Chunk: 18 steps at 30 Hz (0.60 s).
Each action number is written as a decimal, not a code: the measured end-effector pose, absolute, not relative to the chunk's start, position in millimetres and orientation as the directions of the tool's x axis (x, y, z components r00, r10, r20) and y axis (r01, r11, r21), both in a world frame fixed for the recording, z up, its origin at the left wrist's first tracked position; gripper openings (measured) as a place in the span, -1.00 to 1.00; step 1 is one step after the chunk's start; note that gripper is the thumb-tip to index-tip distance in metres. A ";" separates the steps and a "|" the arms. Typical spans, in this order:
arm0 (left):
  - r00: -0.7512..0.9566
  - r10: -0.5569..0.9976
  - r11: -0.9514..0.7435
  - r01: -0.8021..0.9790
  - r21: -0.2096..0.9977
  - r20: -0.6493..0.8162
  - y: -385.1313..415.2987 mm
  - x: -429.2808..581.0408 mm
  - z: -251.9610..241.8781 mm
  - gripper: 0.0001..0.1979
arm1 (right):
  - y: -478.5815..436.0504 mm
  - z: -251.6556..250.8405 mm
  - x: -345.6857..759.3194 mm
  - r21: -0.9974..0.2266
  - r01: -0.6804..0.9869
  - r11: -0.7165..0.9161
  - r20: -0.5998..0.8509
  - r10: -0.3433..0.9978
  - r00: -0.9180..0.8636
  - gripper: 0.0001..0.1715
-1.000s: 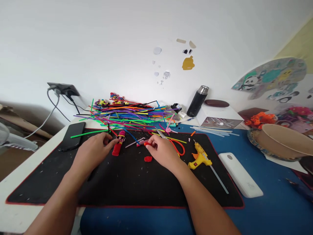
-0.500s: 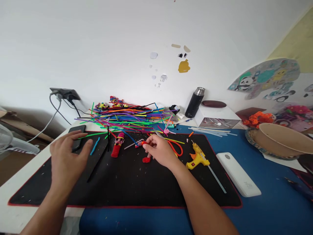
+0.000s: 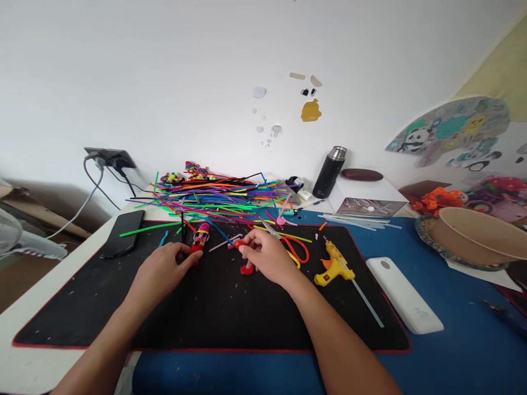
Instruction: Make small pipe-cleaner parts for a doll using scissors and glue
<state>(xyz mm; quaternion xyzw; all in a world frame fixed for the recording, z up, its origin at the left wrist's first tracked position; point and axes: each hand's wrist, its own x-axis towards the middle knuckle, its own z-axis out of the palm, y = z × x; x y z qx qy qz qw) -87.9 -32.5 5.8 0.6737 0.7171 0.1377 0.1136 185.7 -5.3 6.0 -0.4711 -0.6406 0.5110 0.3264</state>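
On the left of the black mat [image 3: 214,318], my left hand [image 3: 167,271] has its thumb and fingers at the red lower part of a small pipe-cleaner doll [image 3: 201,235] with a magenta top. My right hand [image 3: 267,255] pinches a small red pipe-cleaner piece [image 3: 239,244]; its exact form is partly hidden by the fingers. Another red coiled piece [image 3: 247,270] lies just below that hand. Behind the right hand are orange-handled scissors [image 3: 302,248]. A short twisted blue piece [image 3: 163,238] lies beyond my left hand.
A pile of coloured pipe cleaners [image 3: 214,195] lies along the wall. To the right are a yellow glue gun [image 3: 335,266] with a glue stick, a white power bank [image 3: 405,296] and a black thermos [image 3: 329,173]. A black phone [image 3: 123,233] lies at the left.
My left hand has moved right, from near the phone to the doll, and its fingers have closed in. My right hand stays nearly in place, still pinching the red piece.
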 end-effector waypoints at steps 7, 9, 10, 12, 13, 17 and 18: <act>-0.132 0.991 0.136 0.928 0.348 -0.034 -24.8 -81.2 8.8 -0.54 | -8.0 7.2 183.4 -0.952 0.303 0.050 -0.061 0.936 -0.346 -0.91; -0.153 0.987 0.164 0.918 0.362 -0.059 -22.2 -82.9 7.8 -0.56 | -9.2 8.9 182.7 -0.951 0.308 0.040 -0.072 0.936 -0.344 -0.89; -0.164 0.984 0.176 0.910 0.374 -0.065 -20.7 -84.4 6.7 -0.57 | -9.7 9.7 182.4 -0.951 0.307 0.036 -0.076 0.936 -0.345 -0.88; -0.182 0.981 0.195 0.884 0.426 -0.071 -18.1 -88.3 3.7 -0.59 | -10.6 11.3 181.9 -0.953 0.300 0.030 -0.079 0.935 -0.346 -0.88; -0.188 0.980 0.199 0.862 0.467 -0.070 -17.2 -90.6 2.2 -0.60 | -10.8 11.8 181.7 -0.954 0.297 0.031 -0.078 0.935 -0.347 -0.88; -0.222 0.974 0.185 0.661 0.727 -0.046 -18.7 -97.8 0.1 -0.55 | -11.2 11.8 181.9 -0.959 0.281 0.035 -0.067 0.935 -0.347 -0.88; -0.239 0.971 0.166 0.568 0.806 -0.032 -20.0 -98.1 1.3 -0.55 | -11.1 11.3 182.0 -0.962 0.272 0.034 -0.066 0.934 -0.351 -0.88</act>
